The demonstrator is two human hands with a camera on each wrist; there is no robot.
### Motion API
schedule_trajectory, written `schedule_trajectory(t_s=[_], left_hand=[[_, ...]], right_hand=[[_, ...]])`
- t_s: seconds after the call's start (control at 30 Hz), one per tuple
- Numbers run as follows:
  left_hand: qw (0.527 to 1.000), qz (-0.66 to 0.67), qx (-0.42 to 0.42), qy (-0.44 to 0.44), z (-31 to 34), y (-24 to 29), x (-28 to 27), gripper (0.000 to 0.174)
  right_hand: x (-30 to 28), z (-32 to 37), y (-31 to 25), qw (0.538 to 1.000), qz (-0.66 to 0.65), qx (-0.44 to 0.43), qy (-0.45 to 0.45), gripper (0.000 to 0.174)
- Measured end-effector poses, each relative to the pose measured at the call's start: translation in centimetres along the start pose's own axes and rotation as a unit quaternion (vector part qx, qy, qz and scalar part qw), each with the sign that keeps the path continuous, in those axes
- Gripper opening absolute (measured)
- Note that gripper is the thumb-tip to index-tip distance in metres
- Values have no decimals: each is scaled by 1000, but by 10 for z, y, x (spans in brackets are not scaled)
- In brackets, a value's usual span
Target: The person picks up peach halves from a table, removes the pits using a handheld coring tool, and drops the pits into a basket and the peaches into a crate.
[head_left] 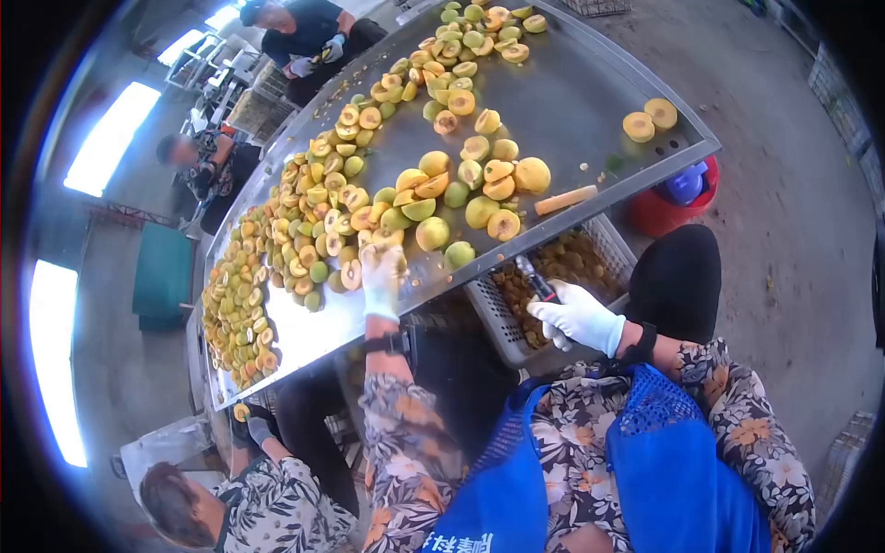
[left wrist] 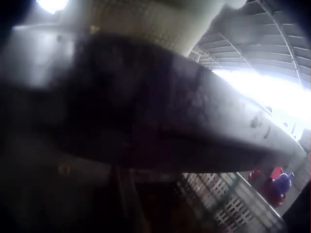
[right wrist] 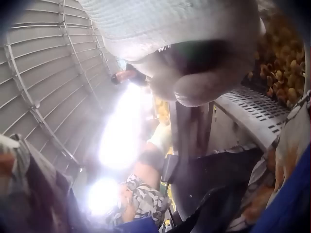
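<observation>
My left hand, in a white glove, reaches over the table's near edge to the heap of halved yellow-green fruit. Its fingertips are right at some fruit halves; I cannot tell whether they grip one. In the left wrist view only part of the glove shows, above the blurred table edge. My right hand, also gloved, grips a short hand tool with a black and red handle and a metal end. That hand is outside the table's edge, above a crate of fruit pieces.
A metal table with a raised rim bears the fruit, two halves near its corner and a tan stick. Below stands a grey perforated crate, beside a red bucket. Other people are around the table.
</observation>
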State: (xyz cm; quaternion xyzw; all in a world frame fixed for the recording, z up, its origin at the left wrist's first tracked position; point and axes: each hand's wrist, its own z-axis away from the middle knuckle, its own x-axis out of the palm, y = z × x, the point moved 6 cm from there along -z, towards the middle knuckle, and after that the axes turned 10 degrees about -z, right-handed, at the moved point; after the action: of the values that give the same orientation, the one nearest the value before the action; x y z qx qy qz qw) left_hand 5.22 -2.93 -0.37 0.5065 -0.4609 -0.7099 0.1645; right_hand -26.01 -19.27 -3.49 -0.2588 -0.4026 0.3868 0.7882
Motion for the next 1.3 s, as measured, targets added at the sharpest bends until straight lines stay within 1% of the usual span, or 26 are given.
schedule_trajectory(t_s=[0.03, 0.07, 0.1, 0.13, 0.17, 0.23, 0.33, 0.37, 0.43, 0.47, 0.53, 0.57, 0.63, 0.67, 0.73, 0.77, 0.83, 0.97, 1.03, 1.07, 1.1, 1.13, 1.17, 1.2, 1.23, 1.3], left_hand=[[976, 206, -27, -65, 13, 15, -1, 46], [929, 350, -30, -122, 31, 36, 4, 46], [841, 509, -51, -178, 65, 46, 45, 45], [816, 547, -40, -183, 78, 64, 47, 50], [803, 562, -27, -199, 89, 73, 51, 58], [785, 582, -14, -211, 107, 87, 59, 61], [778, 601, -29, -181, 126, 100, 68, 62], [777, 603, -30, -180, 128, 101, 71, 62], [809, 554, 14, -195, 132, 106, 73, 62], [809, 555, 13, -195, 135, 108, 74, 62], [846, 512, 2, -149, 138, 109, 74, 56], [845, 514, 2, -149, 140, 110, 76, 56], [901, 425, 31, -82, 141, 109, 73, 53], [901, 425, 30, -82, 142, 110, 76, 53], [934, 350, 70, -22, 144, 114, 73, 53], [934, 351, 69, -22, 146, 114, 72, 53], [952, 305, 18, -36, 148, 107, 70, 49], [969, 231, -28, -86, 143, 93, 67, 47], [971, 143, -13, -193, 139, 98, 69, 48], [964, 110, -79, -227, 139, 94, 67, 51], [965, 110, -76, -225, 140, 94, 66, 51], [959, 200, -38, -197, 141, 97, 63, 53], [943, 287, 2, -167, 140, 101, 61, 54], [936, 338, 40, -83, 139, 105, 65, 55], [943, 331, 42, 11, 141, 112, 68, 53], [928, 246, 251, 121, 141, 123, 68, 50]], right_hand=[[14, 7, -18, 996, 72, -48, 1, 37], [27, 10, -32, 985, 144, -96, 1, 33], [15, 23, -27, 985, 155, -71, 14, 33], [28, 23, -44, 937, 294, -188, 25, 33], [43, 27, -59, 853, 426, -299, 40, 33], [58, 27, -69, 857, 412, -308, 35, 32], [71, 30, -78, 830, 425, -355, 58, 28], [72, 28, -77, 830, 427, -354, 58, 28], [74, 26, -74, 820, 432, -369, 72, 27], [74, 25, -72, 820, 433, -368, 73, 27], [73, 24, -70, 800, 475, -352, 101, 26], [73, 25, -70, 800, 476, -351, 101, 26], [75, 25, -69, 796, 502, -328, 86, 26], [75, 24, -67, 796, 503, -327, 85, 26], [75, 21, -63, 789, 512, -331, 77, 26], [74, 21, -64, 789, 513, -330, 77, 26], [69, 20, -65, 778, 557, -287, 46, 25], [54, 12, -71, 741, 631, -226, -44, 25], [49, 7, -68, 740, 629, -220, -95, 28], [48, 8, -67, 739, 630, -221, -95, 28], [54, 14, -73, 776, 573, -245, -99, 27], [61, 20, -79, 808, 513, -270, -102, 27], [55, 20, -70, 934, 325, -96, -113, 23], [60, 22, -66, 970, 205, -38, -128, 22], [65, 25, -59, 986, 81, 23, -142, 21], [78, 28, -48, 983, 96, 33, -156, 22]])
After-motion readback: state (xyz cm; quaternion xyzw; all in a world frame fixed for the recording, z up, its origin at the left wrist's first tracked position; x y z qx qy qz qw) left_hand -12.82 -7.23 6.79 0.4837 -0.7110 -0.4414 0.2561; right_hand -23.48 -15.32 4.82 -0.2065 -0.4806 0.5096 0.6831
